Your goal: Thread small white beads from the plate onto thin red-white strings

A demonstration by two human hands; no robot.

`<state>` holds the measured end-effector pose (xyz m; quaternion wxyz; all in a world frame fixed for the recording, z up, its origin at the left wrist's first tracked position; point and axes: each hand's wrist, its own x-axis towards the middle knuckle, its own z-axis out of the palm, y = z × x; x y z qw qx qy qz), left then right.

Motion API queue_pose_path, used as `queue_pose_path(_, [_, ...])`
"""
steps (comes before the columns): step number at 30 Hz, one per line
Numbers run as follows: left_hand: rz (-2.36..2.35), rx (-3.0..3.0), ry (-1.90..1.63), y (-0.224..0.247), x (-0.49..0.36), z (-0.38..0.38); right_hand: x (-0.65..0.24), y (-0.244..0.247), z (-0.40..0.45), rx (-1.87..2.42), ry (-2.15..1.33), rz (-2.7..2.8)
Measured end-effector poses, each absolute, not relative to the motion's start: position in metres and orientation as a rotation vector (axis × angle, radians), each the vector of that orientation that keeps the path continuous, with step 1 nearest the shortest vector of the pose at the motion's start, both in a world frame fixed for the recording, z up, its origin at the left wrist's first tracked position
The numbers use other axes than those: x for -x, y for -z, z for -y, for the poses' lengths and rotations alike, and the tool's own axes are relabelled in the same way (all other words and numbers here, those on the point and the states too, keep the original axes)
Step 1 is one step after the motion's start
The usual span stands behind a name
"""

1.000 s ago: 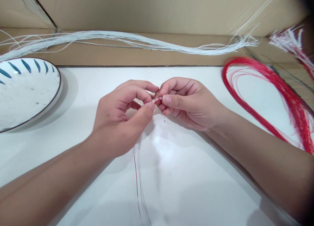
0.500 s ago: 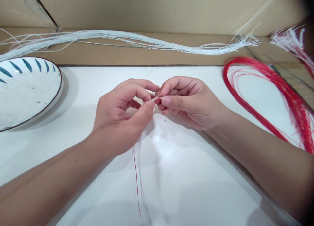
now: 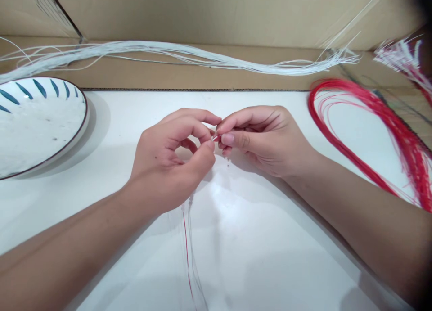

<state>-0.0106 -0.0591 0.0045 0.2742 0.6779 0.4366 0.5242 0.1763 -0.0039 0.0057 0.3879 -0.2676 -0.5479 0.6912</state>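
My left hand [image 3: 178, 158] is closed in a pinch, thumb against index finger, on the end of a thin white wire [image 3: 214, 138]. Facing it, my right hand [image 3: 266, 140] pinches a thin red wire [image 3: 218, 138] at the same spot, and the fingertips nearly touch. Fingers hide most of the place where the two meet. Below my left hand, a red strand [image 3: 186, 252] and pale strands [image 3: 194, 261] trail toward the near edge, with small clear pieces [image 3: 191, 200] near their tops. Tiny clear bits [image 3: 228, 160] show beneath my right fingertips.
A white plate with blue leaf marks [image 3: 43, 88] stands at the left, holding small clear pieces [image 3: 40, 126]. A bundle of white wires [image 3: 202, 54] lies along the cardboard [image 3: 209, 79] at the back. Looped red wires [image 3: 354, 169] lie at the right on the white tabletop [image 3: 270, 257].
My right index finger has straightened somewhat, and less red shows between the fingertips. Both hands stay pinched together in nearly the same place; the view has shifted slightly.
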Motion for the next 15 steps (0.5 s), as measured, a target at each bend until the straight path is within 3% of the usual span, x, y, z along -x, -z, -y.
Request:
queue_pose_path(7, [-1.207, -1.825, -1.405, -0.0063, 0.0084, 0.0593, -0.1752, -0.0081, 0.0061, 0.739, -1.596, 1.465])
queue_pose_path(15, [-1.171, -1.936, -1.438, -0.0030, 0.0106, 0.0557, -0.1730, -0.0075, 0.0065, 0.711, -1.646, 1.413])
